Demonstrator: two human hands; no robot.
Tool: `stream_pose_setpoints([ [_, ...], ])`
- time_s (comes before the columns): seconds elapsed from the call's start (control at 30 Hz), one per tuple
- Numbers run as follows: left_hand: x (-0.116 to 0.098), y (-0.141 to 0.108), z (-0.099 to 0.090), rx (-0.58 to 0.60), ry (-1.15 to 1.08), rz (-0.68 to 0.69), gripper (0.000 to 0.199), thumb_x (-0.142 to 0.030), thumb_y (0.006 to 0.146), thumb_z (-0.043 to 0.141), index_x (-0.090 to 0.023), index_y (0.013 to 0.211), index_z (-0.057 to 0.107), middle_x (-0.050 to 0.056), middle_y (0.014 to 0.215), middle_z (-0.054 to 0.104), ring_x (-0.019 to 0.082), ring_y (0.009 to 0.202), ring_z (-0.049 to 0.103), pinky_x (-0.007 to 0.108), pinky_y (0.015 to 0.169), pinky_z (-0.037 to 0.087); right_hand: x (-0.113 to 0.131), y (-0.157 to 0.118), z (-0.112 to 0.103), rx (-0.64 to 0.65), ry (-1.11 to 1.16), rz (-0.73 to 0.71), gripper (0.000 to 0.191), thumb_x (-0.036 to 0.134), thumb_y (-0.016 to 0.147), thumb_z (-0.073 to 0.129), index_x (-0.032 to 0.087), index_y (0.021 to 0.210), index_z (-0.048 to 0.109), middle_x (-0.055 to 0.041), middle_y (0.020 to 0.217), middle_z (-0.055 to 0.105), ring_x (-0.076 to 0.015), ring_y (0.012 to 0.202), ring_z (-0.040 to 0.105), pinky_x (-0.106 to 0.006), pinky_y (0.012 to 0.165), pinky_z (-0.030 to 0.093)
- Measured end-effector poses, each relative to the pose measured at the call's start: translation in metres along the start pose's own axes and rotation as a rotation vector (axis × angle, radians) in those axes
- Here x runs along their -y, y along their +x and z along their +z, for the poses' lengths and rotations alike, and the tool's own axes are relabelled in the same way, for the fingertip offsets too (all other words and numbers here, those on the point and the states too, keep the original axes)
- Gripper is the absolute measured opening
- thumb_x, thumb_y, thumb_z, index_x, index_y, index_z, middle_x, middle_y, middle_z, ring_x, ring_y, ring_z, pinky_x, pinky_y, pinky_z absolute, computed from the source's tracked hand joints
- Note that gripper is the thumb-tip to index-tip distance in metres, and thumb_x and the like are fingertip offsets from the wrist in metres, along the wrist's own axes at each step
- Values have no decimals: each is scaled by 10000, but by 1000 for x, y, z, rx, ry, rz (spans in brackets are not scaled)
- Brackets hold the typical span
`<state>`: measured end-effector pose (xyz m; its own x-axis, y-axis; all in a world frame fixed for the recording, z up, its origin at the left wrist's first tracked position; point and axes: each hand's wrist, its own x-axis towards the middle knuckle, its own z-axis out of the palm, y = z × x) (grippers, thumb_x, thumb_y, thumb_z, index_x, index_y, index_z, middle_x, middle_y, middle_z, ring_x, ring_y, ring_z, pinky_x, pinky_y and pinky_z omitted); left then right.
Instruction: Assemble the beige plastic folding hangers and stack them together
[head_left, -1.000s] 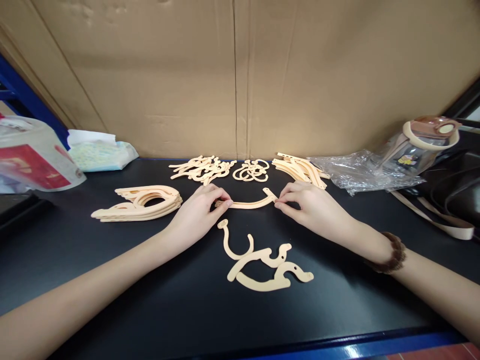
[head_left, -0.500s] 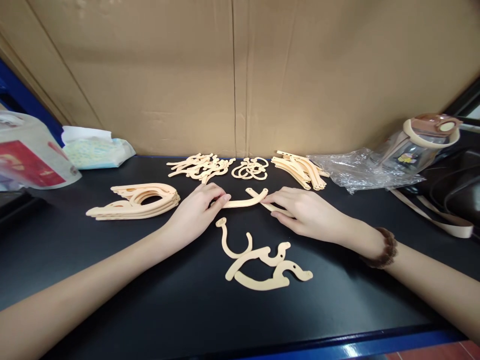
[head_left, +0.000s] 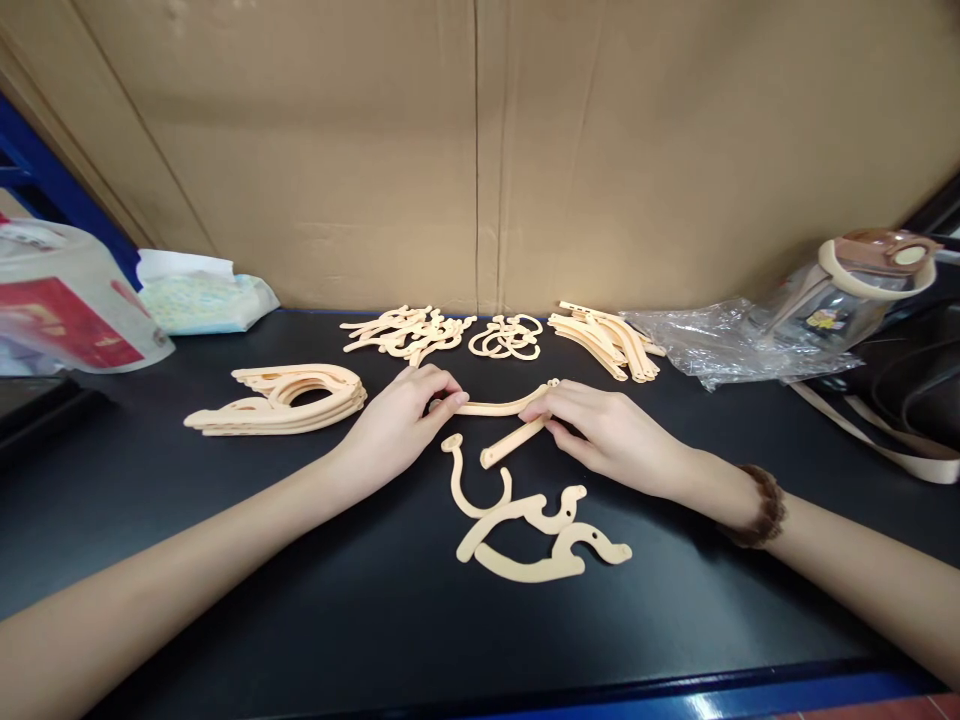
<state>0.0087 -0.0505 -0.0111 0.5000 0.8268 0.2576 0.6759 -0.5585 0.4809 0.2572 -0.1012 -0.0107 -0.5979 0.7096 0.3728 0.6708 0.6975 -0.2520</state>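
Pinched at its left end by my closed left hand (head_left: 411, 415) is a curved cream plastic hanger arm (head_left: 491, 408). The fingers of my right hand (head_left: 604, 425) close on its other end. A second hanger arm (head_left: 514, 442) juts out under my right fingers towards the lower left, with a hole at its free end. Just in front of the hands lie a cream hanger hook (head_left: 457, 480) and two flat notched hanger pieces, one upper (head_left: 499, 515) and one lower (head_left: 525, 570). The grip points are partly hidden by my fingers.
Folded hangers (head_left: 281, 400) are stacked at left. Along the cardboard wall (head_left: 337, 180) lie piles of notched pieces (head_left: 412, 335), hooks (head_left: 506, 337) and arms (head_left: 607, 340). A clear plastic bag (head_left: 697, 345) and a bottle (head_left: 840, 300) stand right; a tissue pack (head_left: 206, 295) is back left.
The second arm has swung round and now points towards me at the lower left. The first arm has been turned, showing its edge. The view has shifted slightly left.
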Motion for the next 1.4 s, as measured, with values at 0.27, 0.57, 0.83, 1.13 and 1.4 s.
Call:
stream_pose_setpoints([
  [0.27,0,0,0,8,8,23,233,-392,914,427,-221,855,573,23,896,602,226,926,528,364,801,428,3,1,-2,-31,-28,-47,180,171,941,454,198,1047,597,-43,961,654,-166,879,594,-288,740,489],
  [0.57,-3,-2,-1,0,-55,18,128,-323,864,544,-225,937,582,6,945,629,187,876,570,321,772,456,5,-2,-2,-97,-172,-149,276,138,919,439,183,1113,632,-48,971,617,-134,794,576,-252,696,476],
  [0.83,-10,-3,0,21,-137,40,226,-404,857,584,-222,990,580,-2,918,645,159,777,572,285,683,457,7,1,0,-55,-232,-177,194,300,951,496,190,912,651,-13,805,666,-137,722,586,-271,657,404],
  [1.13,-20,-7,-4,85,28,296,213,-432,892,552,-241,879,647,8,999,634,196,947,532,350,881,412,7,1,-1,0,-105,-14,115,257,936,524,192,871,594,10,745,615,-113,656,558,-227,601,395],
  [1.4,-9,-4,-3,-10,-10,167,155,-334,870,544,-227,964,605,25,998,634,209,954,570,352,851,451,-1,2,0,-119,-160,89,291,331,882,591,209,1146,593,-65,1115,617,-209,1000,573,-341,819,488],
])
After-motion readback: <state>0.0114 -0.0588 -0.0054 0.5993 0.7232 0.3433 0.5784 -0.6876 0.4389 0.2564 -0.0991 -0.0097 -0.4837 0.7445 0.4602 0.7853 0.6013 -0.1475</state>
